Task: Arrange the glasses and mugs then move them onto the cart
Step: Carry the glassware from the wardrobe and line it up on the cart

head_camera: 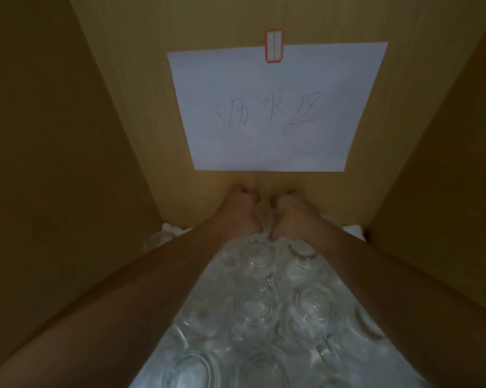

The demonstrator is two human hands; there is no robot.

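Both hands reach to the back of a wooden compartment (68, 135). The left hand (240, 204) and right hand (288, 210) sit side by side, fingers curled downward at the rear, likely to draw a back-row item forward for arranging. What they have hold of cannot be told; the fingertips are hidden, and only clear glass shows between the wrists.

The glasses (264, 303) stand packed in rows on the compartment floor between the forearms, apparently rim-down, which fits draining. Dim light and glare make it hard to tell glasses from mugs. A white cloth (353, 229) shows at the far corners, probably a liner to catch drips. No cart is in view.

A white sheet (264, 79) hangs on the back wall, held by a red-edged sticker (274, 46). Handwriting on it reads "沥水区", meaning draining area.
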